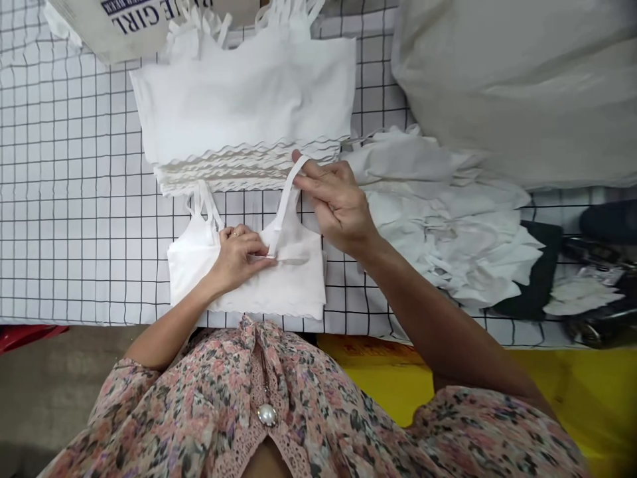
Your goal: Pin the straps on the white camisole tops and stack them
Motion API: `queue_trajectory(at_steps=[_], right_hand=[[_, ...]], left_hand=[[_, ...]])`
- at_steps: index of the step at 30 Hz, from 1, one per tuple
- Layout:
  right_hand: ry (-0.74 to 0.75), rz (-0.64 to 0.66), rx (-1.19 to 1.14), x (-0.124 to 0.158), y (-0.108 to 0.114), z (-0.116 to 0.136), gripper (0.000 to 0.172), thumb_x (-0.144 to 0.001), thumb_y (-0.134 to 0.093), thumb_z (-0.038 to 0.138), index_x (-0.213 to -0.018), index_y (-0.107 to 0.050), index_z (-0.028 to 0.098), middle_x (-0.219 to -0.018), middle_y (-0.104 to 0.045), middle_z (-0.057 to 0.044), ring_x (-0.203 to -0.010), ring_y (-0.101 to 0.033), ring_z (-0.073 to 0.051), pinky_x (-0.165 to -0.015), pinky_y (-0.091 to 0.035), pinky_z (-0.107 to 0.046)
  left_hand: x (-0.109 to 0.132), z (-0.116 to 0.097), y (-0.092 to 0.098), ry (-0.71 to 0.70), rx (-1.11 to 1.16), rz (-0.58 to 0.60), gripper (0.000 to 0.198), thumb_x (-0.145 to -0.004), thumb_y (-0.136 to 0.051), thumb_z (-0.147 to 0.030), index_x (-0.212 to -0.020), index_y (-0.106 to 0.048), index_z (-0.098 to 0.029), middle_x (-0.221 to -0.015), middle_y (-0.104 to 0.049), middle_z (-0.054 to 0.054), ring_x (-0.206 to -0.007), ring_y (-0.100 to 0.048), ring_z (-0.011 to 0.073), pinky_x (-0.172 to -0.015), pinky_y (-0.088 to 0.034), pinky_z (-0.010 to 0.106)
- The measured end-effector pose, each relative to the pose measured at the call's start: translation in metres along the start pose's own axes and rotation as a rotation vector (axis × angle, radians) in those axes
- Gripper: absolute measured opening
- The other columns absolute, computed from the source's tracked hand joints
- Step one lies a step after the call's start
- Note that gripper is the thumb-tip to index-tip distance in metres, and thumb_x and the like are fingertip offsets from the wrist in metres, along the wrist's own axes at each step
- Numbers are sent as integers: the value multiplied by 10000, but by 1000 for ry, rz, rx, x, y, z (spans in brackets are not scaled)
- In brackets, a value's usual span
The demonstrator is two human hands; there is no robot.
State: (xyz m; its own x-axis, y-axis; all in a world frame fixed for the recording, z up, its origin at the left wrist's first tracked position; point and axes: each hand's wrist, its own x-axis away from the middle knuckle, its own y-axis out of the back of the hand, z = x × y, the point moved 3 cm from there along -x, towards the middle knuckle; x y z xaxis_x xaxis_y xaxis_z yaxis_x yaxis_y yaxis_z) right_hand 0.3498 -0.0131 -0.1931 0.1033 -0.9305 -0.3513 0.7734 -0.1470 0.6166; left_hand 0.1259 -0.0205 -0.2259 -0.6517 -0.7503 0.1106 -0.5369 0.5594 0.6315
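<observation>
At 6 o'clock on grid mat (60,166) | white crop top (298,285): light, soft, stretchy, grip by hem | your left hand (239,259) flat on it | your right hand (336,202) pinching strap (287,199) | hands apart

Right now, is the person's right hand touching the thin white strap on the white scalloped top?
Touching. The head view shows the right hand holding the thin white strap of the white scalloped top near its upper end.

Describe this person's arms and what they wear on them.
The arms come out of short sleeves of a pink floral blouse with dark leaf sprigs, which has a lace placket and a large pearl button. A thin ring sits on a finger of the left grip.
</observation>
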Motion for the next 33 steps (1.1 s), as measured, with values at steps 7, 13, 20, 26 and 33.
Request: queue_trajectory(at_steps=[7, 13, 20, 26, 33], right_hand=[[-89, -216, -155, -3, 0, -24, 285, -925, -496, 197, -842, -766, 234, -980, -815, -60, -1024, -743, -235, -979, -607, -469], [-137, -248, 198, 62, 16, 1, 190, -984, -558, 301, -975, -731, 226, -846, -722, -63, -904, -654, -250, -857, -566, -443], [-268, -148, 434, 118, -18, 27, 343, -984, -574, 296, -1289, -677, 177, -810, -646, -60, -973, -596, -319, -1052, -459, -645], [-364, -168, 401, 137, -11, 24, 374, -955, -611, 342, -1295, -644, 187, -720, -615, -32, -916, -594, -313, -999, -456, -595], [-356, -168, 421, 166, -14, 42, 346, -958, -555, 278, -1276, -673, 209, -726, -610, -25, -845, -603, -283, -970, -484, -569]], left_hand=[[-1, 9, -5, -40, -96, -149, 280, -896, -866, -425, -1073, -765, -234, -983, -764, 20, -1053, -646, 246, -1032, -363, 441], [58, 8, 19, -225, -272, -492, 400, -1006, -744, -418, -1365, -664, -260, -1275, -702, 103, -1227, -657, 262, -1075, -511, 456], [108, 35, 3, -196, -368, -304, 698, -1082, -603, -438, -1686, -332, -215, -1673, -497, 185, -1666, -348, 348, -1358, -338, 605], [106, 47, 6, -131, -374, -188, 828, -1056, -572, -610, -1722, -290, -208, -1786, -323, 176, -1713, -203, 357, -1409, -182, 622], [111, 50, 16, -102, -313, -148, 825, -1009, -611, -675, -1677, -397, -241, -1792, -321, 145, -1716, -196, 344, -1421, -128, 617]])
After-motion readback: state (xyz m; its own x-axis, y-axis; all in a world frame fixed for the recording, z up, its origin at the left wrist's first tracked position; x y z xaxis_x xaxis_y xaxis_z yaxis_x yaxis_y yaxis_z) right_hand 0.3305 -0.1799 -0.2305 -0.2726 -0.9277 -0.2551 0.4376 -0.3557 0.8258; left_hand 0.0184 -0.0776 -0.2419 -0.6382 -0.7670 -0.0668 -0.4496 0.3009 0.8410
